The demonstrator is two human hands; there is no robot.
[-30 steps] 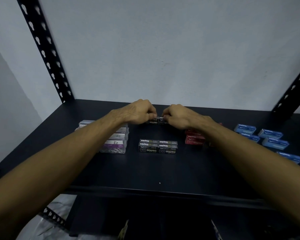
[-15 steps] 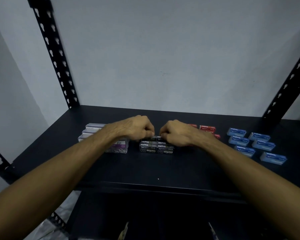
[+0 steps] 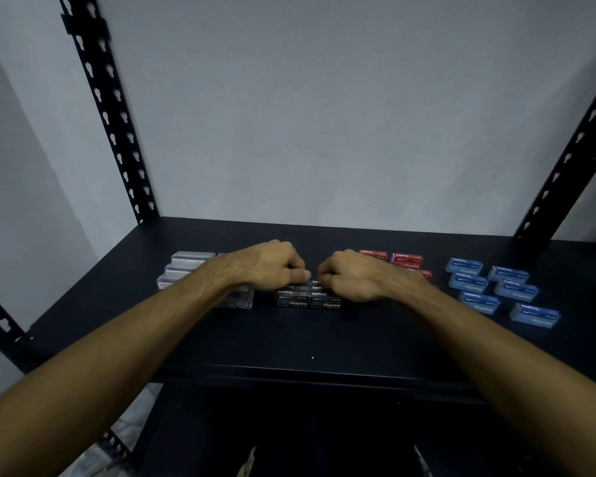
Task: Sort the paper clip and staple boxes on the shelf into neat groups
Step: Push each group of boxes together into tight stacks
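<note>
Black staple boxes (image 3: 308, 299) lie in a tight block at the middle of the dark shelf (image 3: 289, 342). My left hand (image 3: 269, 265) and my right hand (image 3: 355, 277) sit side by side on the block's far rows, fingers curled over black boxes there. Clear paper clip boxes (image 3: 186, 268) stand in a group to the left, partly hidden by my left forearm. Red staple boxes (image 3: 406, 260) lie behind my right hand, and several blue boxes (image 3: 489, 287) spread out on the right.
Black perforated uprights rise at the back left (image 3: 107, 108) and back right (image 3: 572, 153) of the shelf against a pale wall. A lower shelf level shows dimly below the front edge (image 3: 307, 376).
Both hands drew black boxes from the back of the shelf toward me and set them against the front block. The view also shifted, so the red and blue groups show more fully.
</note>
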